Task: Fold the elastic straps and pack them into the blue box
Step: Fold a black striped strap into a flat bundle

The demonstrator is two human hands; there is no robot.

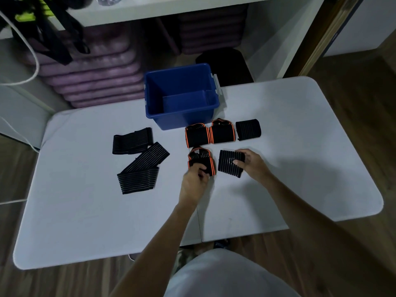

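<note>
From the head view, the left hand (196, 174) pinches an orange-edged folded strap (200, 159) while the right hand (249, 163) grips a black ribbed one (229, 162), apparently about to lift both into the empty blue box (182, 116) nearby.

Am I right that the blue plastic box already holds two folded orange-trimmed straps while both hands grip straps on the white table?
Not quite: the head view shows the blue plastic box empty. The left hand and right hand do grip straps on the white table.
</note>
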